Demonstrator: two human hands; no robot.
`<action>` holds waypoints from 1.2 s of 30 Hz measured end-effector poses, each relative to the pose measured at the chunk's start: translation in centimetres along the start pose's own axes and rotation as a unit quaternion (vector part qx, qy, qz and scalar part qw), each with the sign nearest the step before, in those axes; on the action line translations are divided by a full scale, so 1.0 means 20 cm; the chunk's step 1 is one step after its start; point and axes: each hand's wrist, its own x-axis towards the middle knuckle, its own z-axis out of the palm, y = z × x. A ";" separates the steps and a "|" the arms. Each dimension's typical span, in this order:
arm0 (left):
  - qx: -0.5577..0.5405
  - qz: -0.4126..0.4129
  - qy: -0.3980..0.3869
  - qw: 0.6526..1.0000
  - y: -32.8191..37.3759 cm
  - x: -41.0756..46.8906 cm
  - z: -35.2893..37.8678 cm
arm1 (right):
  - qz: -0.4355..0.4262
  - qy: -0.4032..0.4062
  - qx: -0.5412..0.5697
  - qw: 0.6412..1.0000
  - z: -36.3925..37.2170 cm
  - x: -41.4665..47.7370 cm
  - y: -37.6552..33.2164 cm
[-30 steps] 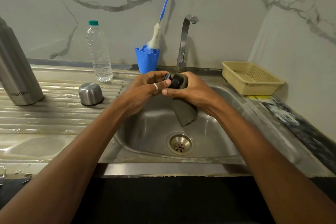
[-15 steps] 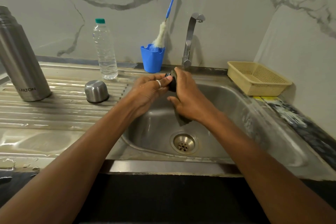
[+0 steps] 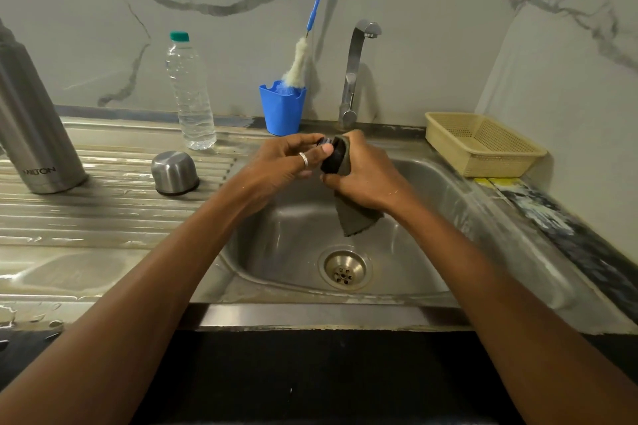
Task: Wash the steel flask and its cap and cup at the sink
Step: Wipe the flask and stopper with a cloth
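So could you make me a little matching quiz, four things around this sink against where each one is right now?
1 flask
2 cup
3 cap
4 brush

a standing in the blue holder
b upside down on the drainboard
c upright at the far left
d gripped by the left hand, right hand holding a cloth to it

Pairs: 1-c, 2-b, 3-d, 4-a

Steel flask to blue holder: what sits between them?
Head view: a clear plastic bottle stands between steel flask and blue holder, near the wall; the steel cup sits inverted on the drainboard, further forward.
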 end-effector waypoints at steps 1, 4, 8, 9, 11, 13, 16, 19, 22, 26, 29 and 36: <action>0.005 0.001 0.012 1.000 0.01 0.00 0.00 | -0.029 0.020 -0.023 0.999 0.02 0.00 0.00; 0.026 0.015 0.024 0.999 0.02 0.00 0.00 | -0.076 0.025 -0.054 0.995 0.06 0.00 0.00; 0.035 0.036 -0.027 0.998 0.02 -0.03 -0.06 | 0.016 -0.088 0.103 0.991 0.00 -0.01 -0.02; 0.046 0.047 -0.036 0.997 0.02 -0.03 -0.06 | 0.046 -0.125 0.180 0.975 -0.02 -0.01 -0.01; 0.062 0.056 -0.036 0.996 0.04 -0.03 -0.06 | 0.061 -0.140 0.223 0.963 -0.03 -0.01 0.00; 0.071 0.043 -0.034 0.996 0.04 -0.02 -0.04 | 0.051 -0.090 0.106 0.989 -0.03 0.00 0.01; 0.088 -0.021 -0.004 0.996 0.02 -0.02 -0.02 | -0.009 -0.007 -0.066 0.998 -0.01 -0.01 -0.01; 0.091 -0.049 0.016 0.995 0.01 -0.01 -0.03 | -0.080 0.025 -0.120 0.989 0.04 -0.04 -0.01; 0.083 -0.029 0.004 0.996 -0.01 -0.01 -0.04 | -0.065 0.012 -0.092 0.994 0.07 -0.02 0.00; 0.094 0.034 -0.050 0.994 -0.01 -0.03 -0.05 | 0.073 -0.140 0.176 0.972 0.01 0.00 0.02; 0.099 0.051 -0.058 0.992 0.00 -0.02 -0.04 | 0.103 -0.150 0.239 0.954 -0.03 -0.01 0.05; 0.092 -0.073 -0.005 0.993 0.01 -0.02 0.01 | -0.008 -0.008 -0.082 0.997 0.05 -0.01 0.00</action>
